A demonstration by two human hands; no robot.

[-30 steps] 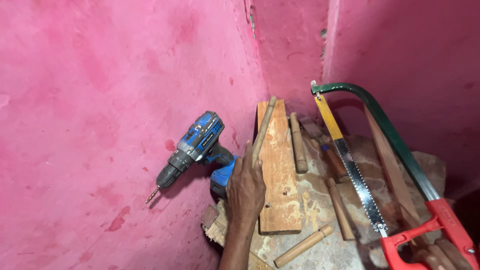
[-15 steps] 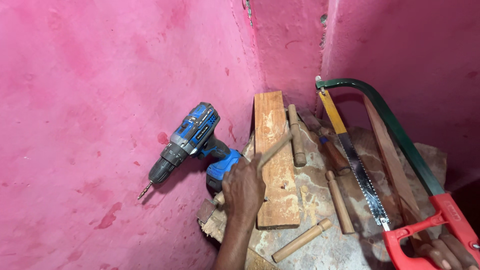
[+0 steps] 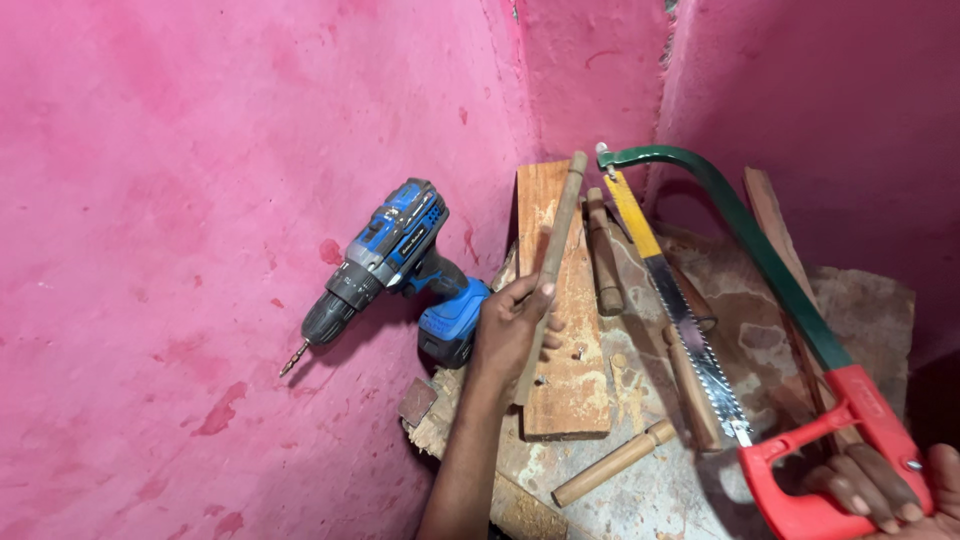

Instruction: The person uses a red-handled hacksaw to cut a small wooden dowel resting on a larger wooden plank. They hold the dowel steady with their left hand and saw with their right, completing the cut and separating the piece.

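Your left hand [image 3: 510,330] has its grip clenched around a long, thin wooden stick [image 3: 553,255], grasping it near its lower half so that the stick slants up and away toward the far pink wall [image 3: 200,200]. The stick lies over a flat reddish-brown wooden plank [image 3: 570,380], which rests on the rough, dusty table [image 3: 760,310].

Your right hand [image 3: 880,490], at the near right edge, has its grip closed on the red handle of a hacksaw with a green bowed frame [image 3: 740,230]; the toothed blade runs from the handle to the far tip of the frame, above the table.

Just left of your left hand stands a blue and black cordless drill [image 3: 395,260], its bit pointing down-left at the wall. Short round wooden dowels lie about: one [image 3: 603,255] just right of the plank, another [image 3: 615,462] near the plank's near end.
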